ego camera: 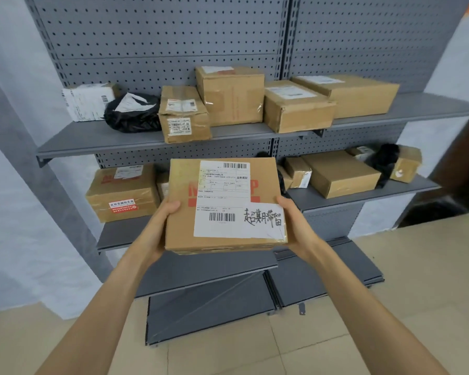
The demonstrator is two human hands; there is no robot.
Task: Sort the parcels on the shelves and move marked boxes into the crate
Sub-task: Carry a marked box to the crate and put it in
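I hold a flat cardboard box (182, 212) in front of the grey shelves, tilted so its top faces me. It bears a white shipping label with barcodes and a white slip with black handwritten characters at the lower right. My left hand (163, 226) grips its left edge and my right hand (295, 226) grips its right edge. On the upper shelf (98, 142) lie several brown boxes, a white parcel (88, 101) and a black bag (131, 115). The middle shelf (336, 196) carries more boxes. No crate is in view.
A taped box with a red sticker (122, 193) sits on the left of the middle shelf. The lowest grey shelf panels (336, 269) are bare, and one panel (209, 312) lies tilted near the beige tiled floor. A dark shape (463, 171) stands at the right edge.
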